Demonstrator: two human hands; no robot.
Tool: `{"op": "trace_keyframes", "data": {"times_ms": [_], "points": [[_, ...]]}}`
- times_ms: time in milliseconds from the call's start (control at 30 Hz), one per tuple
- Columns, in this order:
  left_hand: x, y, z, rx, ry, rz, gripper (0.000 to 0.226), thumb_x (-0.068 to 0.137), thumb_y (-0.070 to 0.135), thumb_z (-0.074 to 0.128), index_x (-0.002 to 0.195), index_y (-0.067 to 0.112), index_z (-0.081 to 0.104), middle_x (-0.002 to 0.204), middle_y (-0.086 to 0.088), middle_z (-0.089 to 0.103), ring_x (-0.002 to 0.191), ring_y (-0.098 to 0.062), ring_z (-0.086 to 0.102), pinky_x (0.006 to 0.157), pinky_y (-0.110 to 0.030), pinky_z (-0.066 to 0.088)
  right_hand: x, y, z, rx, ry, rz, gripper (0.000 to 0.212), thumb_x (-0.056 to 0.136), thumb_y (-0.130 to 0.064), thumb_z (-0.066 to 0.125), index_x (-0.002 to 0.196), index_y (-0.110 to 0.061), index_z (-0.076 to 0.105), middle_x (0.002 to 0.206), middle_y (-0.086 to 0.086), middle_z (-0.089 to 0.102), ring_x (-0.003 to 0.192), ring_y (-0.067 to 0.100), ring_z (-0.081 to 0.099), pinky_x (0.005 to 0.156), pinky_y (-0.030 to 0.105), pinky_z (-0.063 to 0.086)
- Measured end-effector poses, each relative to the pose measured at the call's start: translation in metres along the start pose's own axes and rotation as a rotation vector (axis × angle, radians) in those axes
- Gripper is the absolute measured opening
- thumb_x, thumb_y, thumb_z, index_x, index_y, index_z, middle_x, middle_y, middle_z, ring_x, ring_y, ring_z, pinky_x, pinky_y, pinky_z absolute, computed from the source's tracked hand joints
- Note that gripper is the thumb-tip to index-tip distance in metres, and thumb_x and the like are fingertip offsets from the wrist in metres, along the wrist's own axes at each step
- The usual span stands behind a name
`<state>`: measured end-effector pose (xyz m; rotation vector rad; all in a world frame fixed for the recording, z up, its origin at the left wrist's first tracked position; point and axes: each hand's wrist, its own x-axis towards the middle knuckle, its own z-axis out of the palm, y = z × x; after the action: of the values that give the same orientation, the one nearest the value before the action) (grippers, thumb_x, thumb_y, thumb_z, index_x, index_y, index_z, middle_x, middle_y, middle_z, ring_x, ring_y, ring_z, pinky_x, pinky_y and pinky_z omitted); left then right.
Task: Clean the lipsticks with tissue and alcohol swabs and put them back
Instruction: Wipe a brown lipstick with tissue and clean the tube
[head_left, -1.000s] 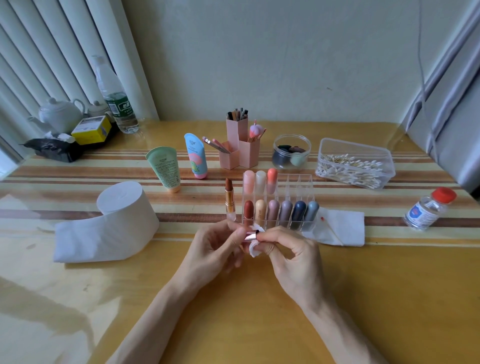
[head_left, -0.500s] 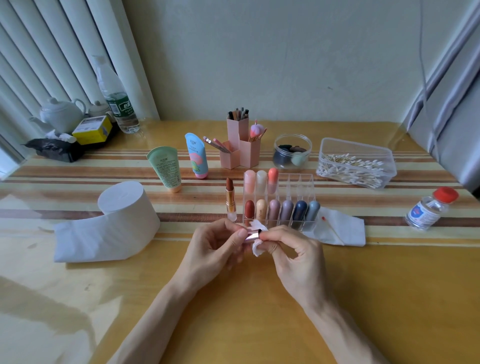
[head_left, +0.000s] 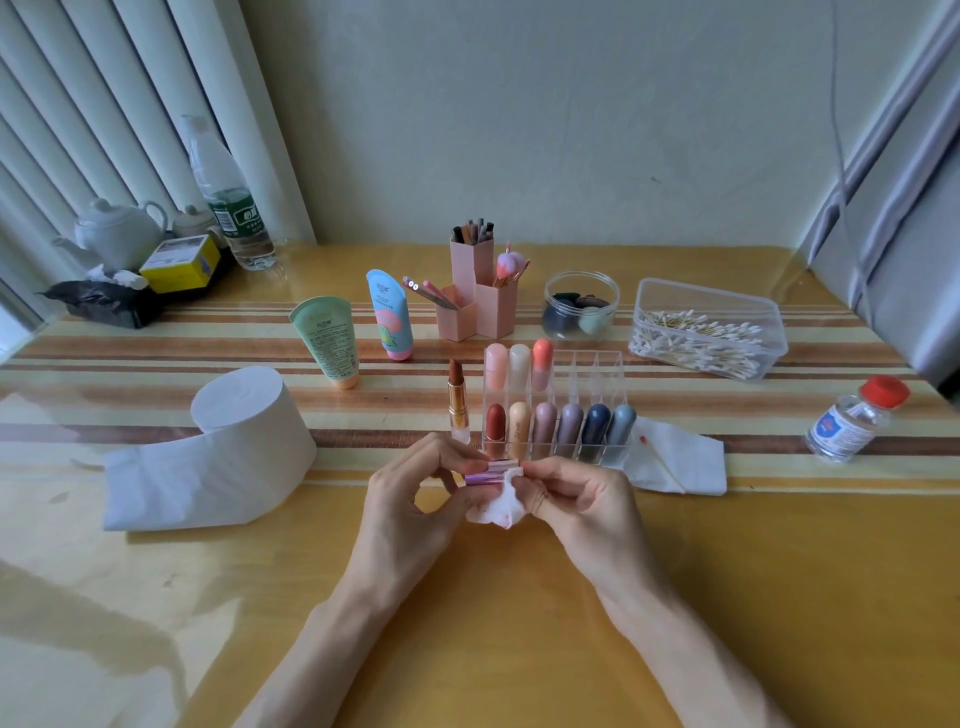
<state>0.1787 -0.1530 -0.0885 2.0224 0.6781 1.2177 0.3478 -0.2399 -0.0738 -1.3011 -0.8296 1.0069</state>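
My left hand (head_left: 410, 514) pinches a small shiny pink lipstick tube (head_left: 485, 474) lying sideways just in front of the organizer. My right hand (head_left: 582, 504) pinches a crumpled white tissue (head_left: 493, 506) with faint pink stains against the tube's right end. The clear lipstick organizer (head_left: 597, 364) holds several capped lipsticks in two rows. An uncapped brown lipstick (head_left: 457, 400) stands upright to its left. A used cotton swab (head_left: 662, 462) lies on a flat tissue (head_left: 691, 462) to the right.
A toilet paper roll (head_left: 244, 436) lies at the left. The alcohol bottle (head_left: 852, 421) with a red cap stands at the right. A box of cotton swabs (head_left: 706, 332), a sponge jar (head_left: 582, 306), pink brush holders (head_left: 472, 291) and two tubes (head_left: 358, 338) stand behind.
Both hands stay in front of the organizer. The tissue hangs lower and more unfolded beneath the tube, and more of the tube shows between the fingers.
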Motion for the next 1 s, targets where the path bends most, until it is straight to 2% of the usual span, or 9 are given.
{"op": "trace_keyframes", "data": {"times_ms": [133,267,367,433,567,633,733,833,1000], "points": [[-0.001,-0.005,-0.001,0.08,-0.011,0.081,0.021,0.079,-0.006,0.085,0.087,0.009,0.073,0.097,0.005,0.074,0.091,-0.02,0.071,0.069,-0.036,0.056,0.002,-0.003,-0.006,0.231,-0.075,0.222,0.036,0.076,-0.022,0.082,0.106,-0.003,0.081,0.101,0.021,0.079,0.085,0.022,0.075,0.078,0.028,0.062],[0.001,-0.005,-0.003,0.042,0.045,-0.002,0.016,0.083,0.01,0.085,0.095,0.011,0.074,0.099,0.006,0.075,0.091,-0.022,0.072,0.07,-0.033,0.057,0.005,-0.007,-0.015,0.27,-0.054,0.274,0.033,0.077,-0.022,0.08,0.105,-0.005,0.082,0.101,0.021,0.078,0.08,0.024,0.072,0.068,0.026,0.061],[0.0,-0.007,-0.005,0.022,0.08,-0.074,0.021,0.084,0.017,0.084,0.101,0.013,0.073,0.101,0.007,0.075,0.088,-0.023,0.072,0.071,-0.035,0.058,0.004,-0.007,-0.022,0.082,-0.059,0.203,0.02,0.088,-0.024,0.076,0.102,-0.011,0.083,0.078,0.009,0.072,0.058,0.013,0.054,0.05,0.02,0.042],[0.0,-0.006,-0.006,0.018,0.062,-0.092,0.023,0.087,0.018,0.082,0.107,0.014,0.073,0.104,0.009,0.075,0.09,-0.024,0.072,0.071,-0.038,0.059,0.003,-0.005,-0.024,-0.016,-0.091,0.188,0.012,0.095,-0.021,0.073,0.1,-0.015,0.083,0.072,0.006,0.07,0.056,0.009,0.05,0.047,0.018,0.033],[0.002,-0.004,-0.006,0.04,0.01,-0.086,0.026,0.096,0.023,0.075,0.121,0.019,0.074,0.11,0.009,0.074,0.099,-0.022,0.072,0.075,-0.037,0.059,0.003,-0.006,-0.022,-0.262,-0.129,0.093,0.017,0.092,-0.039,0.075,0.1,-0.026,0.082,0.072,-0.001,0.076,0.061,0.007,0.062,0.054,0.019,0.043],[0.002,-0.003,-0.006,0.05,-0.003,-0.097,0.027,0.097,0.022,0.074,0.123,0.02,0.074,0.11,0.008,0.073,0.1,-0.021,0.071,0.075,-0.036,0.059,0.007,0.001,-0.025,-0.441,-0.044,-0.028,0.025,0.087,-0.052,0.074,0.096,-0.03,0.08,0.063,-0.008,0.072,0.056,0.003,0.062,0.057,0.022,0.046],[0.002,-0.002,-0.006,0.054,-0.013,-0.134,0.023,0.095,0.02,0.075,0.119,0.02,0.074,0.107,0.007,0.074,0.097,-0.023,0.071,0.074,-0.036,0.058,0.012,0.011,-0.033,-0.694,0.131,-0.195,0.025,0.086,-0.06,0.073,0.087,-0.035,0.078,0.051,-0.011,0.057,0.048,0.006,0.052,0.049,0.027,0.041],[0.001,0.0,-0.004,0.025,-0.024,-0.192,0.021,0.095,0.019,0.076,0.116,0.021,0.072,0.104,0.008,0.077,0.091,-0.023,0.074,0.072,-0.034,0.058,0.014,0.013,-0.038,-0.764,0.208,-0.282,0.012,0.086,-0.036,0.081,0.077,-0.032,0.075,0.051,-0.01,0.055,0.047,0.009,0.05,0.047,0.018,0.035],[-0.001,0.001,-0.003,-0.019,-0.049,-0.218,0.019,0.093,0.018,0.077,0.111,0.019,0.069,0.098,0.004,0.077,0.083,-0.025,0.073,0.067,-0.037,0.057,0.014,0.006,-0.047,-0.86,0.464,-0.257,0.041,0.078,-0.018,0.078,0.051,-0.018,0.048,0.042,-0.007,0.042,0.041,0.008,0.038,0.044,0.026,0.033]]}}
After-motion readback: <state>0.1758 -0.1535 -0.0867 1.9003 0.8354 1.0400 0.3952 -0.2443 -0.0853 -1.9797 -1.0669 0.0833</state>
